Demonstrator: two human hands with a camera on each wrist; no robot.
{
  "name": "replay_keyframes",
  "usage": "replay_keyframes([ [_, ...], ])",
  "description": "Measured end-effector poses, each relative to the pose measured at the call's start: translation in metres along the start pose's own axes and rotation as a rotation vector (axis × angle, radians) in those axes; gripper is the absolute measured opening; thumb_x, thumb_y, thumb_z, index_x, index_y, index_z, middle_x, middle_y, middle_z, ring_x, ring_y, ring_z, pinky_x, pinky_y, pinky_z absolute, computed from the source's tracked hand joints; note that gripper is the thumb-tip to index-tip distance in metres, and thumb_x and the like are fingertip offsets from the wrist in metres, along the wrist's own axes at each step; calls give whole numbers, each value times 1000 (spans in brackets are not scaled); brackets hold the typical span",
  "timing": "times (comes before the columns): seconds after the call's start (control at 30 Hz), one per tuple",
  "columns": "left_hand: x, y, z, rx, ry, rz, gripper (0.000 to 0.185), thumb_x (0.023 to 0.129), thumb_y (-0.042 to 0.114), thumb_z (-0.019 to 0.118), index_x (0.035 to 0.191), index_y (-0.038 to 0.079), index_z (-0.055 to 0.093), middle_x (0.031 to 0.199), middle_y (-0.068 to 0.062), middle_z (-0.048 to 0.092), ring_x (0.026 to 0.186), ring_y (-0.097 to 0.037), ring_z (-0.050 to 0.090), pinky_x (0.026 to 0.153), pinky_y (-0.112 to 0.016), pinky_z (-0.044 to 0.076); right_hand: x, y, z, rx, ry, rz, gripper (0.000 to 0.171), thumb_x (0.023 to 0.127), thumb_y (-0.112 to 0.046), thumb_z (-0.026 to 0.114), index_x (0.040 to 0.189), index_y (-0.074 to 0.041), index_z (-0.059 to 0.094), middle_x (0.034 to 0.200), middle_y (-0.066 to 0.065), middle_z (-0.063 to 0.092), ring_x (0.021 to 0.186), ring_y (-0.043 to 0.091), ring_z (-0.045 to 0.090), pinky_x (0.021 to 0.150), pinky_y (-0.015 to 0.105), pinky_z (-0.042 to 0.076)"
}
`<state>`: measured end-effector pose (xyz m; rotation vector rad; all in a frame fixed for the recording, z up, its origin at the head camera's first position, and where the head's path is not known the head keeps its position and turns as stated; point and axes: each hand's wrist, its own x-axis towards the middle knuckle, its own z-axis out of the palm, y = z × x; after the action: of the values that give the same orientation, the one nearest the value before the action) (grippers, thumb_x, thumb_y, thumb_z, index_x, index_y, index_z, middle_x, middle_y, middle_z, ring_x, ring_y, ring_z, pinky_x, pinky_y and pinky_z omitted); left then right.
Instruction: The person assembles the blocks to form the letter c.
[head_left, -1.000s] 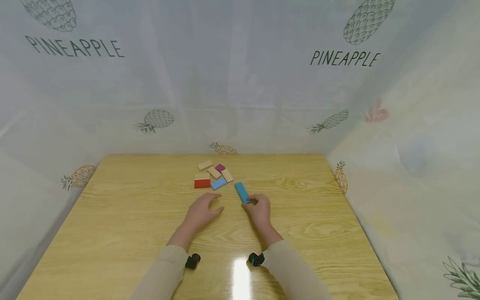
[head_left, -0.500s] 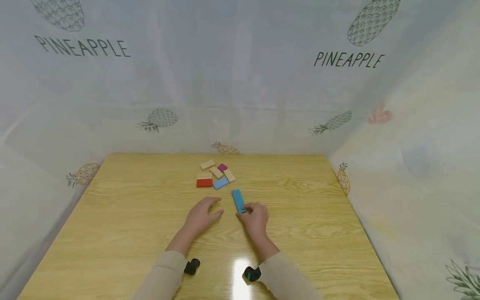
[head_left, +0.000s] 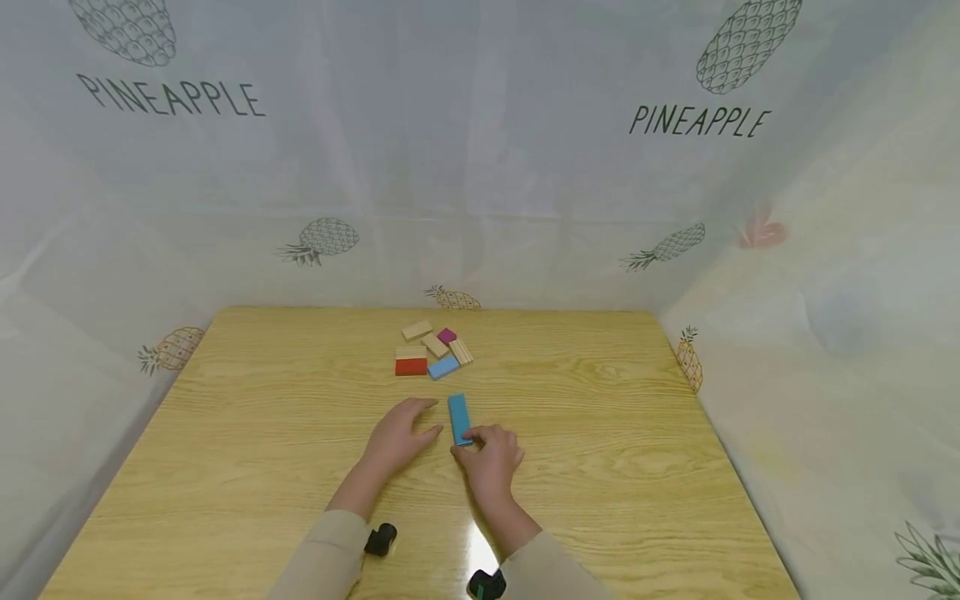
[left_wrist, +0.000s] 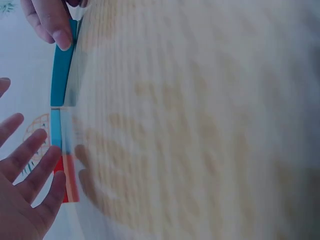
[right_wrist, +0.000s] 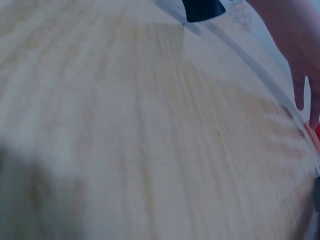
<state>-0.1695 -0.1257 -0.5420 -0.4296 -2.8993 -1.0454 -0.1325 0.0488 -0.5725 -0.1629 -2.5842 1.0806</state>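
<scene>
A long blue block (head_left: 459, 418) lies in front of me, its far end pointing away. My right hand (head_left: 491, 462) pinches its near end between thumb and fingers. In the left wrist view, the right fingers grip one end of the blue block (left_wrist: 61, 75), which sits low at the table surface. My left hand (head_left: 397, 435) is just left of the block, apart from it and holding nothing. Its fingers (left_wrist: 32, 155) are spread in the left wrist view. The right wrist view shows the left hand (right_wrist: 305, 65) at upper right; my right hand is hardly visible there.
Farther back sits a loose group: a red block (head_left: 411, 367), a light blue block (head_left: 443, 367), a purple block (head_left: 447, 336) and several plain wooden blocks (head_left: 416, 331). They lie on a wooden table (head_left: 600, 400). A pineapple-print curtain (head_left: 480, 167) surrounds its back and sides.
My right hand has drawn the blue block toward me and to the left, turning it to point more straight ahead. The left hand has barely moved. The grouped blocks stay put.
</scene>
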Motion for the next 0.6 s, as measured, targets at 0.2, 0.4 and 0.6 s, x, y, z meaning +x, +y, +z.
replay_keyframes([
  [0.2, -7, -7, -5, -22, 5, -19, 50, 89, 35, 71, 131, 11, 62, 131, -9, 59, 124, -31, 52, 103, -48, 38, -13, -10, 4, 48, -42, -18, 20, 67, -27, 90, 81, -23, 77, 87, -9, 64, 93, 22, 52, 83, 49, 30],
  [0.4, -11, -12, -13, -39, 3, -44, 50, 89, 33, 71, 133, 10, 60, 132, -10, 58, 125, -31, 51, 104, -48, 38, -20, -16, 6, 92, -72, -29, 19, 68, -23, 89, 83, -22, 77, 86, -11, 63, 92, 19, 50, 85, 48, 28],
  [0.6, -13, -15, -18, -46, 16, -41, 49, 89, 32, 72, 132, 10, 60, 131, -10, 59, 122, -31, 53, 102, -48, 40, -23, -21, 7, 96, -92, -56, 18, 69, -22, 87, 84, -20, 77, 85, -9, 63, 92, 18, 49, 85, 46, 27],
])
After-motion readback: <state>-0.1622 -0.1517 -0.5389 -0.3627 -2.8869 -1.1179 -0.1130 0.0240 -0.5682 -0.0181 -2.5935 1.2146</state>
